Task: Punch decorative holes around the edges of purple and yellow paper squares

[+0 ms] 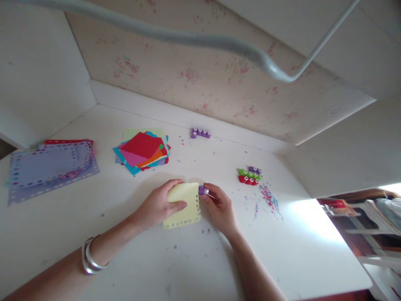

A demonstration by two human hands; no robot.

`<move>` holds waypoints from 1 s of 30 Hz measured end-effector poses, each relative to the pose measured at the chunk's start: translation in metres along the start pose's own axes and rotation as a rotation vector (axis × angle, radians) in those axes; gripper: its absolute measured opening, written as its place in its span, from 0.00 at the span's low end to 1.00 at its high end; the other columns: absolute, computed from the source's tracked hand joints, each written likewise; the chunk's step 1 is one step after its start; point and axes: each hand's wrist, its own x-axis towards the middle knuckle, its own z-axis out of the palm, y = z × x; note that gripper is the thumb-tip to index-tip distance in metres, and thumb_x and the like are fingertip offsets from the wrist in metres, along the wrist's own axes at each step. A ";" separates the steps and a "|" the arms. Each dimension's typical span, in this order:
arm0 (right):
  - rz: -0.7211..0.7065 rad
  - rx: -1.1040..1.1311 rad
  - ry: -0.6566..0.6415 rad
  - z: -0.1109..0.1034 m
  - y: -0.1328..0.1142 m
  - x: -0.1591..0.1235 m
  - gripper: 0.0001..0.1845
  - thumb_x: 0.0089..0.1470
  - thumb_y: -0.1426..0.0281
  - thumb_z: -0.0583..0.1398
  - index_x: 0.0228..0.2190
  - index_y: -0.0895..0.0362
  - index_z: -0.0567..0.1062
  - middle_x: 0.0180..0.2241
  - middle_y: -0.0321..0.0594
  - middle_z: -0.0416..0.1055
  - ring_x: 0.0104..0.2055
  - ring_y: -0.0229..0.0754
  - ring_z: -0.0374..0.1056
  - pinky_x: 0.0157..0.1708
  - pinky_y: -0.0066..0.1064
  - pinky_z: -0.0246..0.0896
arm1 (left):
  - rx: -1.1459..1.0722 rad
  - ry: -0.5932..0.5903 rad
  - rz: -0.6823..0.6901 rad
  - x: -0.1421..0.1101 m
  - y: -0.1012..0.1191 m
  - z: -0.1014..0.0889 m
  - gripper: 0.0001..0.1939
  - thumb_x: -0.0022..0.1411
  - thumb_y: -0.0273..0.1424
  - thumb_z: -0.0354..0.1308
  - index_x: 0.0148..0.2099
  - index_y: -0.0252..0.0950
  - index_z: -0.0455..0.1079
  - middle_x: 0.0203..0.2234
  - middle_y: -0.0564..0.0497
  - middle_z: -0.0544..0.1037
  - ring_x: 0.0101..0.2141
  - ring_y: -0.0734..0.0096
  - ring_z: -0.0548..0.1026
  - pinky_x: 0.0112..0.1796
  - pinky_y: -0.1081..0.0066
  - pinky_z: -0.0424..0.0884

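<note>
My left hand (166,200) grips a pale yellow sheet of paper (184,213) by its left side, thumb on top. Small punched shapes run along the sheet's bottom and right edges. At the upper right edge of the paper sits a small purple craft punch (203,190) with a white top. My right hand (219,207) has its fingers and thumb closed around that punch. The punch meets the paper's edge; whether the edge is inside its slot I cannot tell.
Coloured paper squares (144,150) are piled behind my left hand. Punched purple sheets (46,167) lie far left. Purple punches (202,133) stand by the back wall; red, green and purple punches (250,175) are grouped right, beside scattered confetti (269,198). A white cable (188,39) crosses above.
</note>
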 end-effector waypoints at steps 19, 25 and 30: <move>-0.086 -0.277 -0.046 0.002 -0.010 -0.001 0.11 0.57 0.67 0.62 0.43 0.52 0.77 0.46 0.43 0.74 0.42 0.42 0.73 0.42 0.34 0.73 | 0.169 0.040 0.116 0.001 -0.013 0.008 0.28 0.56 0.34 0.64 0.57 0.41 0.62 0.52 0.49 0.74 0.51 0.61 0.73 0.53 0.63 0.68; -0.121 -0.338 -0.151 0.000 -0.017 0.006 0.11 0.61 0.65 0.57 0.40 0.51 0.79 0.42 0.41 0.76 0.45 0.44 0.72 0.46 0.35 0.68 | 0.321 0.121 0.306 -0.004 -0.018 0.017 0.26 0.60 0.31 0.59 0.59 0.38 0.59 0.51 0.44 0.69 0.53 0.61 0.69 0.55 0.61 0.67; -0.093 -0.342 -0.207 -0.003 -0.023 0.017 0.13 0.62 0.64 0.56 0.33 0.51 0.80 0.37 0.39 0.78 0.41 0.43 0.73 0.44 0.34 0.68 | 0.556 0.164 0.383 -0.013 -0.008 0.013 0.20 0.62 0.32 0.57 0.57 0.39 0.66 0.53 0.43 0.67 0.53 0.57 0.66 0.54 0.57 0.67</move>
